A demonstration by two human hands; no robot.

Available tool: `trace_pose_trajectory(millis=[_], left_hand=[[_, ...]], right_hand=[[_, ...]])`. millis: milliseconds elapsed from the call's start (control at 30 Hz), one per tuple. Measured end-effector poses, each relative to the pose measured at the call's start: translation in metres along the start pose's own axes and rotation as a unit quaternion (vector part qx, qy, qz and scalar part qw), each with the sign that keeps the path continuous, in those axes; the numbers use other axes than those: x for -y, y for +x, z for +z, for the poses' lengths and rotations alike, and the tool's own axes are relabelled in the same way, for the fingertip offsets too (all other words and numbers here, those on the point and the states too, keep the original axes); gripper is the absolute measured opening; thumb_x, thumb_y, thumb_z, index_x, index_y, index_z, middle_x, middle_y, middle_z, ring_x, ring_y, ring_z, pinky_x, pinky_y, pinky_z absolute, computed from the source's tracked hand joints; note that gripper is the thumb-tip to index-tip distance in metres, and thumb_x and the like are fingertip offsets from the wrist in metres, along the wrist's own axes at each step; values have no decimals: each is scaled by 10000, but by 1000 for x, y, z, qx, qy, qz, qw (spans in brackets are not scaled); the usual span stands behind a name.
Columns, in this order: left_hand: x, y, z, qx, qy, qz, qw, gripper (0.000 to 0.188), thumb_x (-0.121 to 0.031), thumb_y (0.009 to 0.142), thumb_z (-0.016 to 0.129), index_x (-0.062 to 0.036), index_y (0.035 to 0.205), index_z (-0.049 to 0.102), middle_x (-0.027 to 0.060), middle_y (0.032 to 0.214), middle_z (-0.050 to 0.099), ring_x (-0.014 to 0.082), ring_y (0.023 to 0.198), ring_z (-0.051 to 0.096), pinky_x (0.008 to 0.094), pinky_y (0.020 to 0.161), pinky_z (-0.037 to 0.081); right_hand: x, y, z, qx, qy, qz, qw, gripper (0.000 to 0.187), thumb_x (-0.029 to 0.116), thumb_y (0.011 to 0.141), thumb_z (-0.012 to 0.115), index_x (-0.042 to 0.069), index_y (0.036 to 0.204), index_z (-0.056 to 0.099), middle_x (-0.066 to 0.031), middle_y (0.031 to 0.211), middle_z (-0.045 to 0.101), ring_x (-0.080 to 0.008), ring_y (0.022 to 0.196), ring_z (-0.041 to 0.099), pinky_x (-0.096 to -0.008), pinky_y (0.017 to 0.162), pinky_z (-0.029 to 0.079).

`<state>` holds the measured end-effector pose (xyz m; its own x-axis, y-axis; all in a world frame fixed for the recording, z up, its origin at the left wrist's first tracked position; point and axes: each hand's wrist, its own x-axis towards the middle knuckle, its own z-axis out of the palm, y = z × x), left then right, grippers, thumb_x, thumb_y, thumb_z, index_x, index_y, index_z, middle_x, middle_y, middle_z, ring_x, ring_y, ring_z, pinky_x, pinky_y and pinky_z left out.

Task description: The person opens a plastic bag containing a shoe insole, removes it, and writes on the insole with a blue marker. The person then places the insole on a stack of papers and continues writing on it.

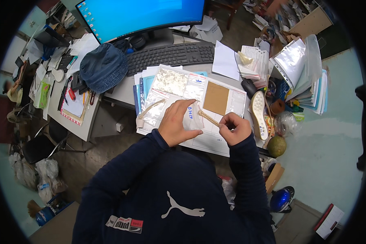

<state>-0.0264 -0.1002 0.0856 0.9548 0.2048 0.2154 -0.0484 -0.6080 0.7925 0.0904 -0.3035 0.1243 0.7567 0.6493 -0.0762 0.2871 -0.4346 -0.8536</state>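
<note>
My left hand (175, 124) is curved in a wide C, thumb and fingers spanning a pale, thin piece (194, 117) with blue handwriting. Its thumb and fingertip appear to press on the piece's edges. Next to it, my right hand (235, 129) pinches one end of a beige braided strap (209, 118). The strap's other end meets the edge of the pale piece; whether they are joined, I cannot tell. Left of my left hand, a narrow beige strap (153, 106) lies on clear-bagged papers. Beyond my hands is a flat brown square (216, 98) on a white sheet.
A cream shoe sole (258, 115) stands right of the papers, near a black mouse (248, 86). Behind are a keyboard (171, 57), a curved monitor (146, 18) and a blue denim hat (103, 68). A round green fruit (276, 146) sits by the right edge.
</note>
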Motion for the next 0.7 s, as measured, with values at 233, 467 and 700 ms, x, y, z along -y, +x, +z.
trace_pose_trajectory(millis=[233, 467, 700], left_hand=[[-7, -13, 2, 24, 39, 68, 997, 831, -299, 644, 850, -30, 1329, 464, 180, 1162, 542, 370, 1102, 527, 417, 957, 410], [-11, -24, 4, 17, 16, 14, 1000, 801, -319, 656, 841, -39, 1312, 477, 163, 1094, 549, 352, 1060, 544, 414, 927, 425], [-15, -27, 7, -4, -10, 14, 1000, 814, -362, 666, 825, -11, 1305, 462, 163, 1069, 521, 336, 1037, 527, 417, 921, 407]], right_hand=[[14, -8, 20, 36, 72, 25, 996, 173, 101, 843, 699, -18, 961, 657, -57, 757, 672, -99, 645, 620, -254, 597, 498], [18, -7, 35, -64, 304, 92, 946, 292, 38, 885, 663, -60, 1141, 562, -123, 909, 705, -132, 721, 664, -224, 584, 526], [12, -9, 44, -86, 260, 72, 959, 267, 53, 876, 683, -59, 1107, 610, -133, 946, 696, -124, 742, 668, -215, 599, 516]])
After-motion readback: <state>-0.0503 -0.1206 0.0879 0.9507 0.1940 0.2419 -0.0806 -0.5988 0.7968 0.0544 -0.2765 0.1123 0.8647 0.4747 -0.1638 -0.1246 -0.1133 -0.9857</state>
